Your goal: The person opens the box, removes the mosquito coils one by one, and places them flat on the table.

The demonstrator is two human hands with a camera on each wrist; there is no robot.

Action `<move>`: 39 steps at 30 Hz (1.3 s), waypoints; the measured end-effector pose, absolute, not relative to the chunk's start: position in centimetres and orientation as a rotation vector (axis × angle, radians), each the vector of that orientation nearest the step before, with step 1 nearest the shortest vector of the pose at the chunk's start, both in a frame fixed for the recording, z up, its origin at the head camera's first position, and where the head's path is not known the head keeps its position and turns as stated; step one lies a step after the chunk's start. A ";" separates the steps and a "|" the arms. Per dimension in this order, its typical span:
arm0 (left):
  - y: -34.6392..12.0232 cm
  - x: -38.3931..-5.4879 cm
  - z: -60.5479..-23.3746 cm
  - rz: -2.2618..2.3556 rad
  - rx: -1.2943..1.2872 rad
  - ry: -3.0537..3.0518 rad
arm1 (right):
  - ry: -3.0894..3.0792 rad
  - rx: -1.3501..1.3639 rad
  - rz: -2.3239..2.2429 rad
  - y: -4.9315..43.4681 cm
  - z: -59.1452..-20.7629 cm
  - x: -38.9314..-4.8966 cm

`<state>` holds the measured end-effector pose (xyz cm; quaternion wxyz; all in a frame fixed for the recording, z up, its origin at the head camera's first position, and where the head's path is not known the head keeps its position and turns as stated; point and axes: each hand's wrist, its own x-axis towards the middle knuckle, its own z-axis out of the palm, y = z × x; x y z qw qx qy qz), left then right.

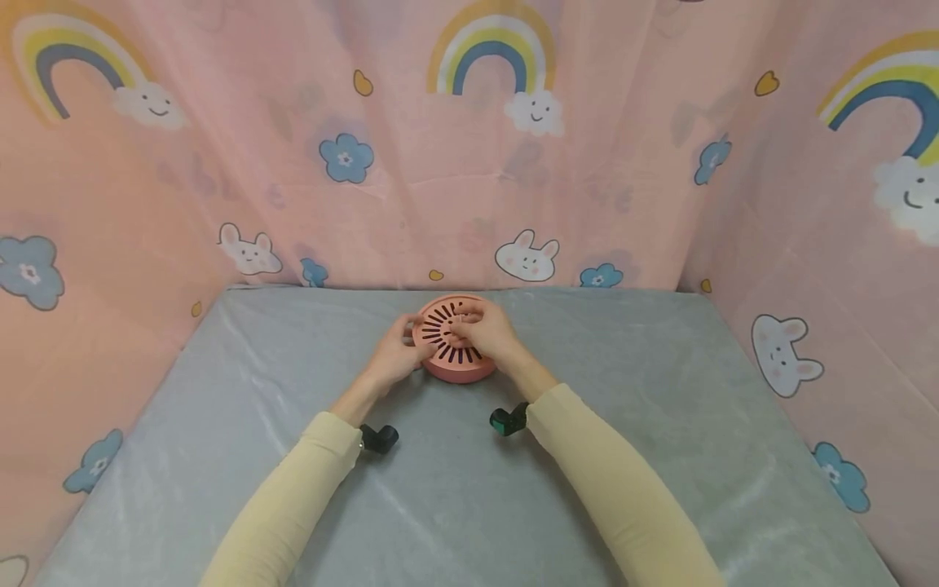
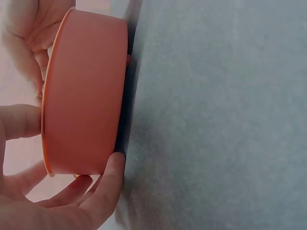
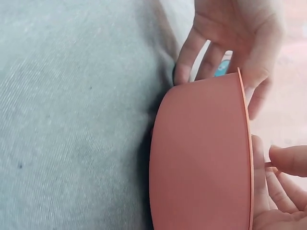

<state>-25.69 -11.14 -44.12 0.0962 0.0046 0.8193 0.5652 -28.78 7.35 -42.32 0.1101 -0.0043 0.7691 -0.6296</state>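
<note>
A round pink mosquito coil box [image 1: 459,376] with dark slots fanned round its lid [image 1: 443,353] lies at the far side of the table. Its smooth side wall fills much of both wrist views. My left hand [image 1: 396,356] grips the box at its left side, thumb on the lid's rim and fingers [image 2: 108,187] round the wall down to the cloth. Over the lid, my right hand [image 1: 493,333] has thumb and fingers brought together near the centre. There they pinch a small thin piece [image 3: 269,164], mostly hidden by the fingers.
A grey cloth [image 1: 440,505] covers the table. Pink curtains [image 1: 411,220] with rainbows and rabbits rise along the back and both sides, close behind the box. Black wrist cameras [image 1: 379,439] jut from both sleeves over the cloth.
</note>
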 end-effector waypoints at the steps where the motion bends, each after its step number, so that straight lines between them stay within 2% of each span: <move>1: -11.1 -25.7 -44.1 1.670 0.011 2.439 | 2.265 -0.011 -1.844 7.3 -42.3 -28.8; 18: -11.0 -25.3 -44.1 1.670 0.010 2.470 | 2.386 -0.102 -1.790 9.2 -40.7 -28.8; 39: -11.8 -25.4 -44.4 1.538 0.145 2.530 | 2.475 -0.045 -1.777 18.4 -39.7 -29.3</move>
